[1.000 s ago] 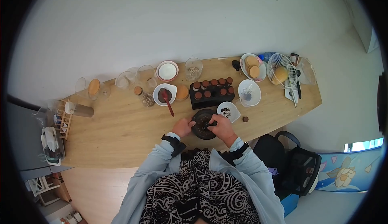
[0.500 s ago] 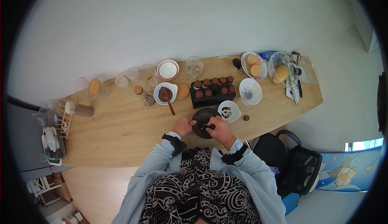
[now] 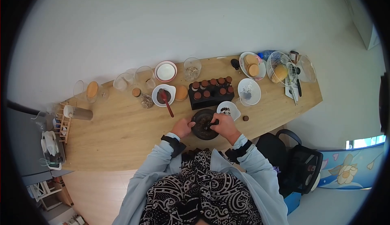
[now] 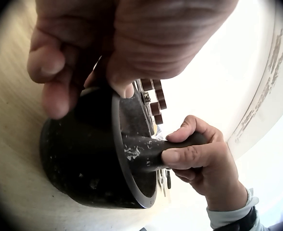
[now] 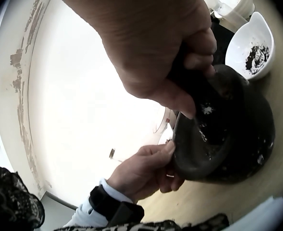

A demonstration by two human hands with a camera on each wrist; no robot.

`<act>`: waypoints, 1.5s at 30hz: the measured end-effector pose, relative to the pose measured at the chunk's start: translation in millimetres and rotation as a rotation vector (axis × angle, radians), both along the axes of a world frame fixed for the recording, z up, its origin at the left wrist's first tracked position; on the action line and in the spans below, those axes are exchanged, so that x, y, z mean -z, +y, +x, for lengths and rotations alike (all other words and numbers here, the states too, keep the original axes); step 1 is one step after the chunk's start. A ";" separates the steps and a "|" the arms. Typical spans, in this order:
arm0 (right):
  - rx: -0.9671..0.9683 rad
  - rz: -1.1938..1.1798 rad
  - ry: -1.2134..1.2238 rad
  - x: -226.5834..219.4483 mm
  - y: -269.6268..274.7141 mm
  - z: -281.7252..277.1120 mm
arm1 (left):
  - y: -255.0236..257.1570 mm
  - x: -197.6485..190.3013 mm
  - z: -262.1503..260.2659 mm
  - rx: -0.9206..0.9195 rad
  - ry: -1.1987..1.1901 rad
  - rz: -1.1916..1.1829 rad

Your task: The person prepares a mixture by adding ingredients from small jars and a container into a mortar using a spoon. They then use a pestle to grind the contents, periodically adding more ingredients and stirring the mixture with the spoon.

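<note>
A black stone mortar [image 3: 196,131] stands near the table's front edge. My left hand [image 3: 182,127] grips its left rim, the thumb hooked over the edge and the fingers along the outer wall. In the left wrist view a thick black pestle [image 4: 144,151] with pale scuffs leans inside the bowl. My right hand [image 3: 225,128] is wrapped round the pestle's upper end, thumb along its side. Dark residue lines the mortar's inside; the pestle's lower tip is hidden. Just behind my right hand sits a white spouted bowl [image 3: 236,114] with black and white bits in it.
A black rack [image 3: 209,102] of brown-capped bottles stands behind the mortar. A loose brown cap [image 3: 245,118] lies to the right. Left of the rack, a red spoon [image 3: 168,108] rests in another white bowl [image 3: 173,91]. Glass jars, a plate [image 3: 243,65] and a wire basket [image 3: 289,58] line the back.
My right hand and the pestle shift slightly within the mortar. My left hand keeps its hold on the rim, and the whole head view moves a little.
</note>
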State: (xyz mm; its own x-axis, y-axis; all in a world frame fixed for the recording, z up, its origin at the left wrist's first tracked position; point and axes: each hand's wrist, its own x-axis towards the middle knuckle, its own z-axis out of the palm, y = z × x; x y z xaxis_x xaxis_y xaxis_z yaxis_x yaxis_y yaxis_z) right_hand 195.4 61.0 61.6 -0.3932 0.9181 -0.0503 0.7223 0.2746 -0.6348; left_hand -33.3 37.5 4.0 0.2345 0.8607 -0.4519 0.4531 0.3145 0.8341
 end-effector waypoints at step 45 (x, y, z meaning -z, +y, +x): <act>-0.098 0.118 -0.011 0.1 -17.5 -8.9 | -4.0 4.9 -1.8 -0.024 -0.010 0.043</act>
State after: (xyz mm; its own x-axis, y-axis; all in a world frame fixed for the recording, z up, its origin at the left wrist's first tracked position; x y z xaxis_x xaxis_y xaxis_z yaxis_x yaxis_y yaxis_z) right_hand 186.6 43.6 61.5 -0.4812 0.8751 0.0515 0.6948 0.4166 -0.5862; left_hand -35.1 33.5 -0.9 0.2184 0.8845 -0.4122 0.4371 0.2890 0.8517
